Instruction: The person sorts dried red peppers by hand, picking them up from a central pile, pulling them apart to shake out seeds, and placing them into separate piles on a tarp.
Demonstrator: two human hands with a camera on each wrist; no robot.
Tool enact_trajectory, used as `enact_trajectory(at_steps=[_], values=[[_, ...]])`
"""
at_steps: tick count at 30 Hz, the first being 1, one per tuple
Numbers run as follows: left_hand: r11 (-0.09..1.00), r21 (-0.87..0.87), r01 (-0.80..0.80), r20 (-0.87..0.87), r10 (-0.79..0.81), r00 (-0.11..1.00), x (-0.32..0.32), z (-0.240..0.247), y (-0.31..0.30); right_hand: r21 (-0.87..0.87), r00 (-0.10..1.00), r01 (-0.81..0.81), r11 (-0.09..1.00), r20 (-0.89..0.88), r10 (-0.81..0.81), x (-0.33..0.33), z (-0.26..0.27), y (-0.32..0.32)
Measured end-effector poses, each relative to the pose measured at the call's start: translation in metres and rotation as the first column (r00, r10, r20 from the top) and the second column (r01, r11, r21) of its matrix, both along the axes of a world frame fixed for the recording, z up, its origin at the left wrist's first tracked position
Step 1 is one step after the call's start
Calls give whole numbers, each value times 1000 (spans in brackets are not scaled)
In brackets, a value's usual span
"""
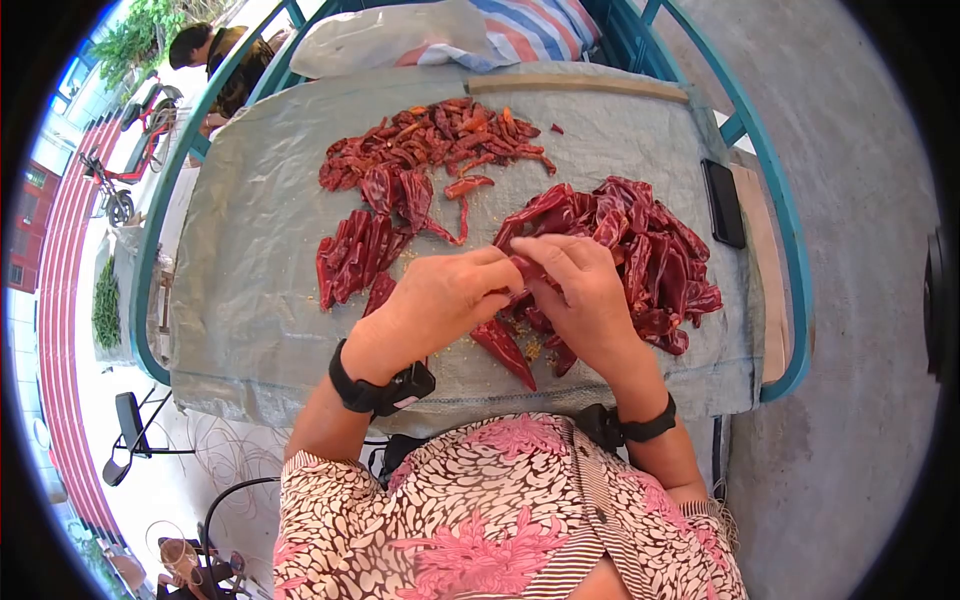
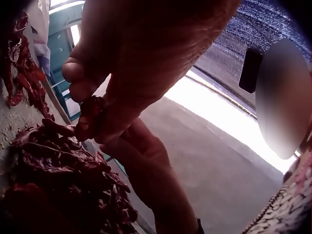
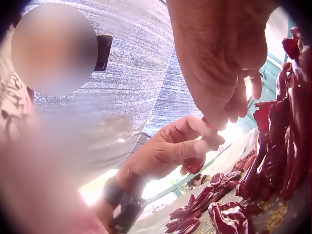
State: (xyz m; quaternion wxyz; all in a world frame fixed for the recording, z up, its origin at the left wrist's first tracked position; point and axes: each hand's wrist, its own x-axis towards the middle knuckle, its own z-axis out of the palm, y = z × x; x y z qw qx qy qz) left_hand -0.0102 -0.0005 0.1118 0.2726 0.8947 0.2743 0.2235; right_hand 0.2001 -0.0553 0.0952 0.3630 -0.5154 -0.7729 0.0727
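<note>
Dried red chili peppers lie on a woven sheet (image 1: 250, 330) in several heaps. My left hand (image 1: 440, 300) and right hand (image 1: 590, 305) meet over the near side of the large whole-chili pile (image 1: 660, 250). Between their fingertips is a dried chili (image 2: 87, 119), pinched by the left thumb and fingers; the right fingertips are curled at its other end. My fingers hide most of it in the head view. Just below the hands a long chili (image 1: 503, 352) points toward me, with pale seeds (image 3: 275, 219) scattered nearby.
Farther back lies a heap of smaller, shrivelled chilies (image 1: 440, 140); a flattened bunch (image 1: 350, 260) is at left. A phone (image 1: 723, 204) lies by the right edge. A teal metal rail (image 1: 790, 260) frames the sheet. Another person (image 1: 235, 65) is beyond the far left corner.
</note>
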Motion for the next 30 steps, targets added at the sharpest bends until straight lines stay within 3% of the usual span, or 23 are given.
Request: enact_trajectory(at_steps=[2, 4, 7, 9, 12, 15, 19, 22, 26, 30], values=[[997, -68, 42, 29, -40, 999, -3, -2, 1, -5, 999, 5, 1000, 31, -5, 4, -2, 1], [990, -139, -17, 39, 22, 999, -8, -14, 9, 18, 993, 45, 999, 106, -47, 9, 0, 2], [977, -166, -131, 26, 137, 990, -10, -14, 16, 173, 953, 209, 962, 186, -241, 12, 9, 9], [988, -93, -126, 32, 129, 991, -10, -8, 23, 114, 975, 194, 974, 88, -205, 10, 14, 10], [901, -402, -165, 124, 232, 965, 6, 2, 12, 11, 993, 108, 994, -51, -108, -2, 7, 7], [868, -479, -133, 141, 226, 964, 11, -2, 11, -75, 983, 63, 995, -169, -75, -14, -10, 4], [786, -617, -36, 205, 205, 957, 7, -24, 26, -34, 987, 136, 990, -85, -138, -10, -8, 8], [878, -406, -252, 68, 304, 950, 4, -40, 45, 25, 972, 235, 972, -34, -234, -4, -4, 13], [868, 37, -495, -144, 495, 857, 9, -59, 58, 59, 933, 357, 932, 17, -359, 2, -5, 18], [875, 1, -483, -213, 473, 855, 13, -82, 78, 4, 933, 356, 934, 46, -356, 5, -8, 16]])
